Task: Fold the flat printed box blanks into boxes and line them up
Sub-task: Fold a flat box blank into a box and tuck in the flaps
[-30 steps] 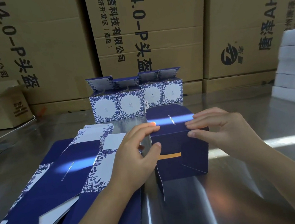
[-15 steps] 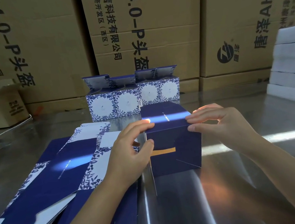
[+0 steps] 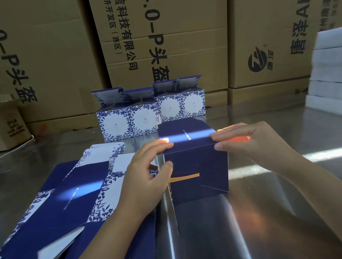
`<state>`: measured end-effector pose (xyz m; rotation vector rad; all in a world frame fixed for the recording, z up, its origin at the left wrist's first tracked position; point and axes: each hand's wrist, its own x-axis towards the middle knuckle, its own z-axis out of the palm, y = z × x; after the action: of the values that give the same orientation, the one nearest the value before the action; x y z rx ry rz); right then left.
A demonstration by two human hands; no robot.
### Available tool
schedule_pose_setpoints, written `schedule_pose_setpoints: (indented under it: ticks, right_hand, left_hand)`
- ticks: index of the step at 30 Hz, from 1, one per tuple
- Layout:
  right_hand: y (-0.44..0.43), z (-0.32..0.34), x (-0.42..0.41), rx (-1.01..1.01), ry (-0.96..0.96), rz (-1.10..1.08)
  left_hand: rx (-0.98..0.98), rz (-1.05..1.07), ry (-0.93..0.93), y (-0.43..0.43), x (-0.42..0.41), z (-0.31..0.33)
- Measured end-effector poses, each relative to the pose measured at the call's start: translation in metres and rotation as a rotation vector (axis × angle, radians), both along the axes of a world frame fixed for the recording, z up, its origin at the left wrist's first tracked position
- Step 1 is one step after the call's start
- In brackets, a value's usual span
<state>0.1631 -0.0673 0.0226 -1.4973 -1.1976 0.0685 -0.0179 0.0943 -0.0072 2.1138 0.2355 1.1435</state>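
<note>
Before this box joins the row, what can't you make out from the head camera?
Head view, the only one:
- Back and underside of the dark blue box: hidden by its own walls. Its left side is behind the left hand.
- Print on its top: too small, washed out by glare.
- The flat blanks: cut off by the left and bottom edges, so no count.
- The folded boxes in the row: insides hidden by their front walls.

Navy box (image 3: 196, 165), possibly gold band (image 3: 184, 177)

The left grip (image 3: 143, 175) and right grip (image 3: 255, 140) are bare hands on uncovered forearms.
</note>
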Motion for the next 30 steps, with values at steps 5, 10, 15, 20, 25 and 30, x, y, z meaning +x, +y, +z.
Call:
schedule_pose_setpoints:
  ticks: [5,10,15,20,25,30]
  right_hand:
    - [-0.001,0.000,0.005,-0.011,0.038,-0.008]
    - [0.000,-0.001,0.003,0.012,0.024,-0.044]
    - [0.002,-0.004,0.004,0.029,-0.017,-0.066]
    - [0.001,-0.008,0.010,0.008,-0.017,-0.100]
    - [0.003,-0.011,0.015,0.021,0.006,-0.169]
    - [0.005,-0.013,0.017,0.029,-0.028,-0.262]
  left_hand:
    - [-0.006,0.024,-0.001,0.002,0.001,0.000]
    - [-0.015,0.010,0.002,0.001,0.001,-0.002]
    - [0.006,0.024,0.024,0.000,0.002,-0.003]
    - [-0.120,-0.047,0.001,-0.001,0.003,-0.006]
    - [-0.339,0.026,0.051,0.010,0.008,-0.007]
    - [-0.375,0.016,0.303,0.017,0.011,-0.011]
